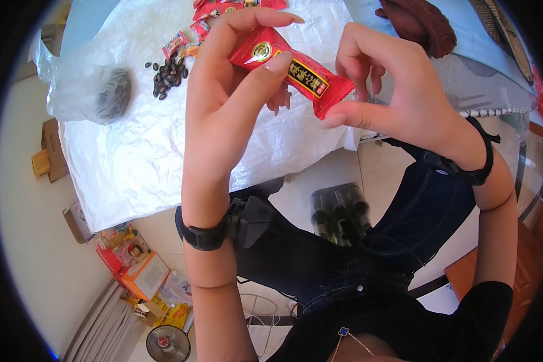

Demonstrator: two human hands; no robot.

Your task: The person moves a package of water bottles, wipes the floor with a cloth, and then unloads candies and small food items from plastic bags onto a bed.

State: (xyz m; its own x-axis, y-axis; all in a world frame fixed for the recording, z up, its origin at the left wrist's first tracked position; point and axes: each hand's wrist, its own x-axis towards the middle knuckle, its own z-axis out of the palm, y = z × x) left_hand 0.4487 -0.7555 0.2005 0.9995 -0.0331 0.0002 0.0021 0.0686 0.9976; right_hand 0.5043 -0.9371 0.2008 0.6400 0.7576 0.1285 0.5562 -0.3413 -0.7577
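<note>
While my L hand (220, 99) has the red snack packet (301, 73) pinched btwn thumb & fingers, up over the white woven sheet (133, 163), my R hand (398, 84) is half-curled at its crimped R end, thumb by the lower corner; can't tell if it grips. Left of my L hand, black seeds (171, 77) lie in a small pile, w/ a clear plastic bag (81, 90) further L & small red packets (208, 11) behind

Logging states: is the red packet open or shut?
The red packet looks shut at the end by the right hand: its crimped edge shows no tear. The left hand partly hides the other end: cannot tell.
</note>
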